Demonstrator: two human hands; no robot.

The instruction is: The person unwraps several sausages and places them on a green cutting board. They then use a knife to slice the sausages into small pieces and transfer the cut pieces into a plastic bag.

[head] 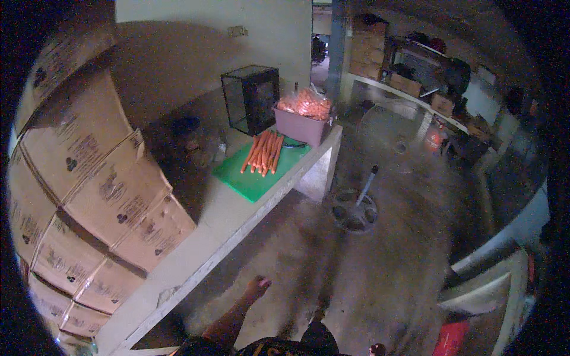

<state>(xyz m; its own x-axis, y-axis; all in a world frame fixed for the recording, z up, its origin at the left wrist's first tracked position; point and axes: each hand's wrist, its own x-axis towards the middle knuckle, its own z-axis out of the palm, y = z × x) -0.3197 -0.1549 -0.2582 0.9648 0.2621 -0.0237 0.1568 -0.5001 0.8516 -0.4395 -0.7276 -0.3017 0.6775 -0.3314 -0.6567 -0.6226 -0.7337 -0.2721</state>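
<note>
My left hand (pixel 257 287) hangs low over the floor, beside the long counter (pixel 222 222), touching nothing; its fingers look curled and blurred. At the bottom edge, a small part of my right hand (pixel 377 349) shows, too little to read its fingers. Ahead on the counter, a green cutting board (pixel 249 187) bears a pile of orange sausages or similar sticks (pixel 265 153). A dark-handled tool, perhaps a knife (pixel 295 145), lies beside them. Behind the board stands a mauve plastic bin (pixel 299 127) with a clear bag of orange pieces (pixel 307 104) in it.
Stacked cardboard boxes (pixel 107 191) rise at the left. A black-framed glass case (pixel 251 100) stands behind the board. On the floor are a spoked round base with an upright pole (pixel 356 211) and a red gas cylinder (pixel 434 140). A shelf (pixel 401 95) with boxes runs along the back right.
</note>
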